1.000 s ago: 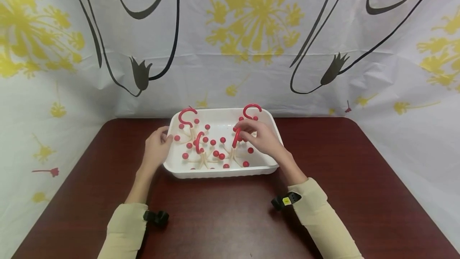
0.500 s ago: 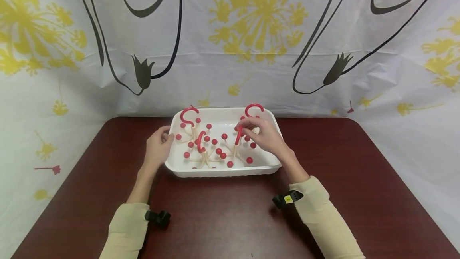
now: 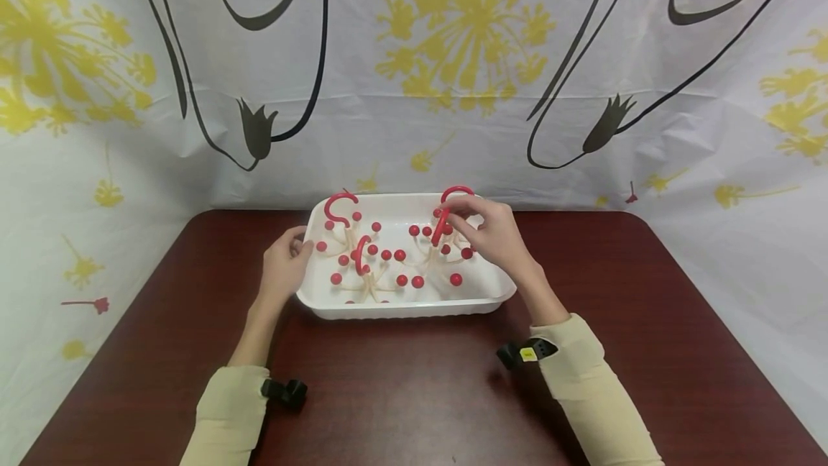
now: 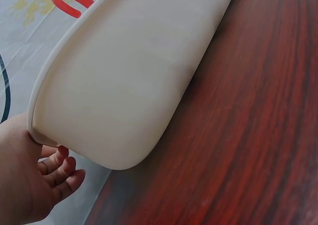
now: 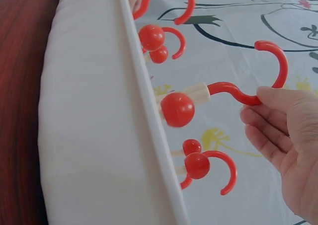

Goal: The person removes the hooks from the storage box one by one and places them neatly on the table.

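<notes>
A white tray [image 3: 407, 309] holds several scalp massagers with red hooked handles and pale prongs ending in red balls. My right hand [image 3: 498, 236] pinches one scalp massager [image 3: 440, 227] by its hook, over the tray's right part. In the right wrist view thumb and fingers meet on that red hook [image 5: 238, 94], and one red ball [image 5: 178, 110] hides part of the prongs. My left hand [image 3: 283, 265] grips the tray's left rim; the left wrist view shows its curled fingers [image 4: 62, 173] outside the wall. Whether the held massager touches the tray floor I cannot tell.
Other massagers stand in the tray: back left [image 3: 338, 206], front left [image 3: 359, 256] and back right [image 3: 458, 191], partly behind my right hand. The tray sits on a dark red-brown table [image 3: 401, 387]. A patterned cloth [image 3: 414, 128] hangs behind the table's far edge.
My right hand has moved right and farther back, bringing the pinched massager with it toward the back-right one. The left hand keeps its grip on the rim.
</notes>
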Demonstrator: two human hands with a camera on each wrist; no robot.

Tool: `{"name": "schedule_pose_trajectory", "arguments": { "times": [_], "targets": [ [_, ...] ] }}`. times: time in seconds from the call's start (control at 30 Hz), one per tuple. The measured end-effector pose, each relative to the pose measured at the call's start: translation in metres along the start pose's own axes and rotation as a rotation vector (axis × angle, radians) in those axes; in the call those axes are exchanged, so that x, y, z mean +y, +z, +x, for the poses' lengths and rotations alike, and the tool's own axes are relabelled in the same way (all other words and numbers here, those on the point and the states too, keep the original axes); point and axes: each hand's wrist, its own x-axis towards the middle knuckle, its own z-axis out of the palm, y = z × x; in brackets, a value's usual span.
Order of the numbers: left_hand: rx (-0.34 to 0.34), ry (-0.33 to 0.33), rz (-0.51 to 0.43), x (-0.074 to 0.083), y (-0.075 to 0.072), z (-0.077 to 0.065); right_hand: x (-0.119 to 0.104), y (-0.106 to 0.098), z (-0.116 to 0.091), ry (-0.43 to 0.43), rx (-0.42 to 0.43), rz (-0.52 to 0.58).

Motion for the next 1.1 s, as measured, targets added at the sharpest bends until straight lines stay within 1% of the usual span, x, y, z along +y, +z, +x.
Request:
{"name": "schedule_pose_trajectory", "arguments": {
  "times": [0.1, 0.33, 0.57, 0.83, 1.1],
  "targets": [
    [0.006, 0.007, -0.007, -0.001, 0.0, 0.0, 0.002, -0.004, 0.0, -0.007, 0.035, -0.01],
    [0.021, 0.022, -0.01, -0.002, 0.001, -0.001, 0.004, -0.016, -0.002, -0.045, 0.081, 0.02],
    [0.03, 0.031, -0.014, -0.002, 0.001, -0.001, 0.011, -0.032, -0.007, -0.026, 0.11, 0.008],
    [0.025, 0.024, -0.026, -0.002, 0.001, -0.001, 0.022, -0.051, -0.014, -0.003, 0.143, -0.079],
    [0.039, 0.062, -0.002, -0.004, 0.001, 0.001, 0.034, -0.071, -0.021, 0.017, 0.182, -0.152]
  ]
}}
